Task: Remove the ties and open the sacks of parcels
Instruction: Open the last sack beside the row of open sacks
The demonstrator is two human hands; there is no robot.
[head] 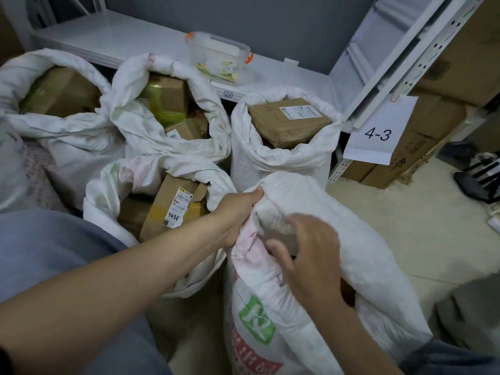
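**Nearest sack held at its mouth by both hands**

- Nearest sack (pixel 365 266): white woven, placed at near centre-right on the floor. Its long axis is seen running from the near edge toward the far side, with the mouth end farthest from the person and turned upward. A green logo (pixel 257 323) and red print are shown on the near-left face.
- Left hand (pixel 238 212): reached in from the near left. Bunched fabric at the left edge of the mouth is gripped, with the fingers wrapped underneath and the thumb laid on top.
- Right hand (pixel 305 255): laid over the folded fabric just right of the left hand. The fingers are bent down onto the cloth and the thumb is stretched leftward. The hand is blurred; whether fabric is pinched cannot be told.
- Four opened sacks are stood beyond and to the left, rims rolled down: far-left sack (pixel 67 131), far-middle sack (pixel 135 125), far-right sack (pixel 270 158) and near-left sack (pixel 108 190).
- Brown parcels are seen inside each. A flat carton (pixel 289 120) is laid across the far-right sack's mouth; a labelled carton (pixel 173 207) is tilted in the near-left sack.
- A white shelf (pixel 121 39) is set along the far wall, with a clear plastic box (pixel 219 55) on it.
- A paper sign (pixel 378 131) marked "4-3" is hung on the right-hand rack, beside stacked cartons (pixel 433 117).
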